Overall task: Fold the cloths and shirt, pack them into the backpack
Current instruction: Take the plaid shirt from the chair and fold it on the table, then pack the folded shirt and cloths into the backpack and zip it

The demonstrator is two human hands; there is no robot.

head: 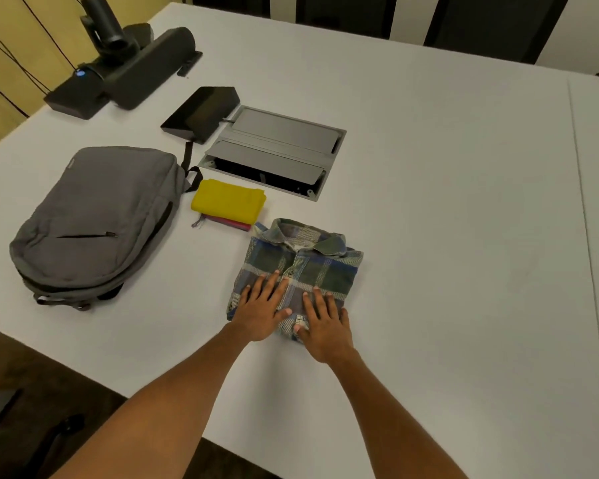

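— Shirt (300, 267) first: where, against the hands?

— Right under them. Folded into a compact block on the white table (446, 202), collar at the far end, long axis running away from the body. Left hand (261, 307) and right hand (324, 326) flat on the near half, fingers straight and spread, pressing, gripping nothing.

— And the backpack (94, 219)?

— Well off to the left, lying flat, front pocket up; main zip hard to read from here, probably shut. Left hand nearer to it.

— Cloths?

— Stacked between backpack and shirt, just beyond the shirt's far-left corner: yellow cloth (227, 202) on top, a red one (230, 223) peeking out beneath. Looks folded already.

— So the coming move?

— Likely leftward. Open the bag with the left hand, then slide or lift the shirt across, keeping the block flat so the fold holds. Risk: lifting by one end and letting it sag open.
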